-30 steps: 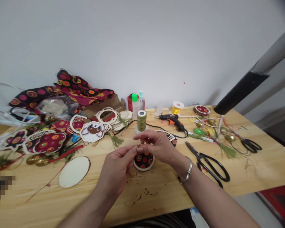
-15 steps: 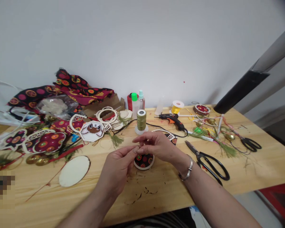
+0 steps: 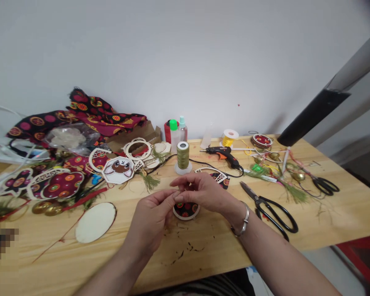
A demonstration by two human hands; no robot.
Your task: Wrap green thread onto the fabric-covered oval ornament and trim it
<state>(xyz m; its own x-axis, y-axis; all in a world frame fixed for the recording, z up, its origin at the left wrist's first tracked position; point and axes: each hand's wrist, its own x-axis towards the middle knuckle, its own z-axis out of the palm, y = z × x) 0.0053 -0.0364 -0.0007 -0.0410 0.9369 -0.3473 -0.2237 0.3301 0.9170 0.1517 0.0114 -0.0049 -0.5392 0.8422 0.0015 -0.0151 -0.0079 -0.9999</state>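
Observation:
My left hand [image 3: 157, 211] and my right hand [image 3: 200, 191] meet at the fingertips near the middle of the table. Thumbs and forefingers of both are pinched together; whatever lies between them is too small or hidden to make out. Just beneath the fingers is a round ornament [image 3: 186, 210] with dark patterned fabric and a pale rim, its upper part covered by my hands. Behind them stands a spool of olive thread [image 3: 182, 158]. A second fabric piece with a pale openwork frame [image 3: 217, 176] shows past my right hand.
Large black-handled scissors [image 3: 269, 209] lie right of my right wrist, near a hot glue gun [image 3: 223, 155]. A white oval disc [image 3: 95, 222] is at left. Fabric ornaments [image 3: 63, 183] and patterned cloth [image 3: 101, 111] crowd the back left. Smaller scissors [image 3: 326, 186] lie far right.
Both hands stay pinched together in almost the same place above the round ornament. The whole view has shifted very slightly; nothing on the table has visibly moved.

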